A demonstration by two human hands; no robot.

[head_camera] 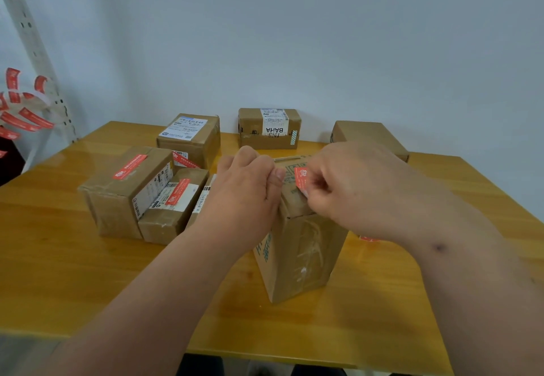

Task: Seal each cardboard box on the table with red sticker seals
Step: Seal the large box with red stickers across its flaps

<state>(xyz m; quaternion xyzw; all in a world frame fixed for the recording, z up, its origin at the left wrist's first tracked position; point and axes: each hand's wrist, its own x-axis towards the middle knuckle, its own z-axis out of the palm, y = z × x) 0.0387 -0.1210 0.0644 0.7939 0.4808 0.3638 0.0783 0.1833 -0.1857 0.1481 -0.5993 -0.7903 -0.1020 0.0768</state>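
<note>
A tall cardboard box stands upright near the middle of the yellow table. Over its top, my right hand pinches a red sticker seal. My left hand has its fingers curled and its thumb presses near the sticker's left edge; what it holds is hidden. To the left sit three boxes with red seals on them: a large one, a small one and a further one.
Two more cardboard boxes stand at the back, one with a white label and a plain one at the right. Curled strips of red stickers hang on a metal rack at the far left. A red scrap lies under my right wrist.
</note>
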